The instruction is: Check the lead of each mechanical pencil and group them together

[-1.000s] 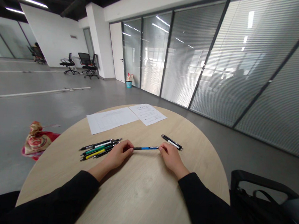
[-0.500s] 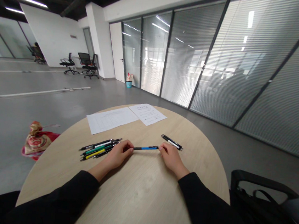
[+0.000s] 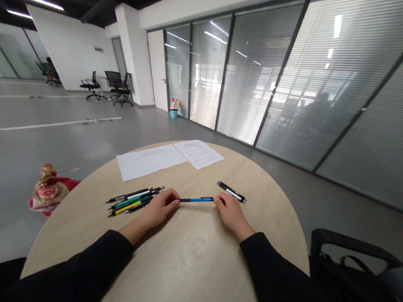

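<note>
A blue and black pen (image 3: 197,199) lies level between my two hands, just over or on the table. My left hand (image 3: 160,206) pinches its dark end on the left. At the other end, the closed fingertips of my right hand (image 3: 230,210) grip the black tip with the clip. Beside my left hand is a bunch of several pens (image 3: 133,199), among them green, yellow, white and black ones, partly covered by that hand. Past my right hand lie a black pen and a white pen (image 3: 232,191), side by side.
Two printed paper sheets (image 3: 153,160) lie at the far edge of the round wooden table (image 3: 189,265). A black chair (image 3: 357,249) with a bag stands at the right. On the floor at left sits a red and gold bag (image 3: 51,188).
</note>
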`<state>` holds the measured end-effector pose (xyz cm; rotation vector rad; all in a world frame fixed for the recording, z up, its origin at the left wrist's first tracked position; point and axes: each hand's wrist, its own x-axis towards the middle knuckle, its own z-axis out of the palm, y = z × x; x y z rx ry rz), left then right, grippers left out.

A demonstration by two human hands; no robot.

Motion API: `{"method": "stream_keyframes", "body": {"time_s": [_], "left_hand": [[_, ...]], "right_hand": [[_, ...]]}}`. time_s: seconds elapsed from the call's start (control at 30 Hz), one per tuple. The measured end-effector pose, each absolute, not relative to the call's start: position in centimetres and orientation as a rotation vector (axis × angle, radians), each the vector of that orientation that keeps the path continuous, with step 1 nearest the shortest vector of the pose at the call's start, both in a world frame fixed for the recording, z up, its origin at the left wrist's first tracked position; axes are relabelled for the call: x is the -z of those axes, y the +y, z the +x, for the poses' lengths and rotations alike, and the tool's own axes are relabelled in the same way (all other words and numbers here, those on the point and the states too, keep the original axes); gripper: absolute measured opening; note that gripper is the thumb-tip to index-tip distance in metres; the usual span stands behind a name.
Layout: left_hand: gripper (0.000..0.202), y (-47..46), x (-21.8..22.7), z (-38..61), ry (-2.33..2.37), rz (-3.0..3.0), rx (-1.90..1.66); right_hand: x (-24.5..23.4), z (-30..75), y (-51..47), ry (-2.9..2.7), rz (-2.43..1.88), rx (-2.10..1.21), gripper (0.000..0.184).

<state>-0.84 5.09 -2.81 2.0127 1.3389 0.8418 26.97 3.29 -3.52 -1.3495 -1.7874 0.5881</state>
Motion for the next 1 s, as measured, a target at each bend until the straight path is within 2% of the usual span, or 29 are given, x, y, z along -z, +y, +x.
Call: {"method": "stream_keyframes", "body": {"time_s": [1.0], "left_hand": [[0.019,4.87,2.29,-0.72,1.344,2.044,-0.816]], "right_hand": [[3.45,26.92,3.31,-1.774,-1.348,-0.599,0.033]]}}
